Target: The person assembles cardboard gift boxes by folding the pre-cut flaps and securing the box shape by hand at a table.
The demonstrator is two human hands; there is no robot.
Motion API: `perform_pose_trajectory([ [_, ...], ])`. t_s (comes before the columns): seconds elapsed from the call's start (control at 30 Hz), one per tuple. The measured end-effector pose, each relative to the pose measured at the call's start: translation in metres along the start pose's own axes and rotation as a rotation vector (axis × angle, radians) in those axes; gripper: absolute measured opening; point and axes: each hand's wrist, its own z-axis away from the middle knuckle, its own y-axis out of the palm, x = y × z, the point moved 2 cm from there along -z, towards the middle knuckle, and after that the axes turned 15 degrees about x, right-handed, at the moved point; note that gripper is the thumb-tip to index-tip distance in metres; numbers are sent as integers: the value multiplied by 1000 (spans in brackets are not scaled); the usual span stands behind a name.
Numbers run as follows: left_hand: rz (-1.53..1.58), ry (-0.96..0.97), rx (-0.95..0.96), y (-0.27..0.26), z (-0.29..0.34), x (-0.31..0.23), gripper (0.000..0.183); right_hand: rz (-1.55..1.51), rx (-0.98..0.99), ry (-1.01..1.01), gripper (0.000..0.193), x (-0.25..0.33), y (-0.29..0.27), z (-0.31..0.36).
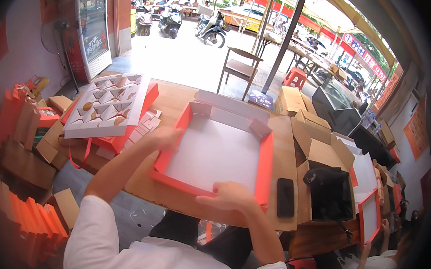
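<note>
An open cardboard box [214,152], red outside and white inside, lies in front of me on a brown table. Its far flap stands partly raised, with small corner tabs folded inward. My left hand [170,137] is at the box's left wall, its fingers smeared by motion. Across the near wall rests my right hand [228,197], fingers curled over the rim and thumb along the outside. Left of the box, a white divider tray [106,104] with several compartments sits on top of a red box [148,101].
A black phone [285,197] lies to the right of the box. Beyond it stands an open brown carton [321,149] with a black bag [329,191] on it. Another person's hands hold a red-edged panel [369,216] at far right. Folded orange boxes [36,222] stack at left.
</note>
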Motion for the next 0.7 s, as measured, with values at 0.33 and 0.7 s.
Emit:
perform_pose_trajectory([
  [0.33, 209, -15, -3, 35, 69, -21, 64, -48, 230, -37, 100, 18, -31, -21],
  [0.7, 197, -126, -44, 23, 57, -19, 57, -112, 102, -126, 103, 0, -37, -53],
])
